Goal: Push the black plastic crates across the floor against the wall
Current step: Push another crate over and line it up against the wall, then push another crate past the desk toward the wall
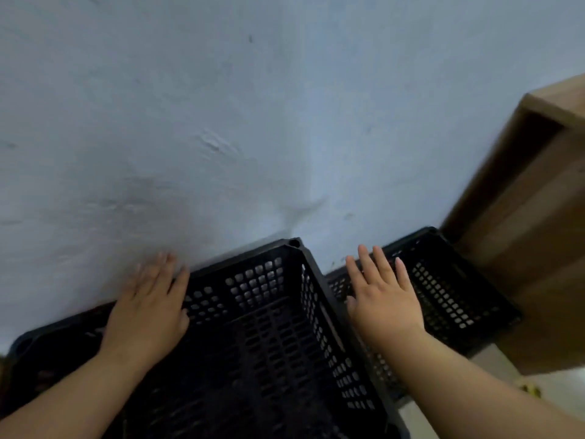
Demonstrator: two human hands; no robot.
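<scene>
- Near crate (269,327): black, perforated, empty as far as seen; far rim set along wall (221,122), looks touching or nearly so. Judged as pushed home, prob. end of the shove.
- 2nd crate (449,289): just right of near crate, sides close/touching, also by wall; far rim not clearly seen flush, slight gap poss.
- L hand (148,305): fingers spread flat, palm down over near crate's far-left rim, tips near wall. Nothing gripped. Flat palm suits pushing, not lifting.
- R hand (380,299): open, fingers splayed, held above the seam between near crate and 2nd crate; contact w/ rim cannot be told. Placed there prob. to nudge the 2nd crate in next.
- Cabinet (522,232): wooden, right of 2nd crate, close to it; limits sideways travel.
- Floor (493,362): pale strip seen right of near crate, below 2nd crate.
- Frame blurred; fine contact unclear.
</scene>
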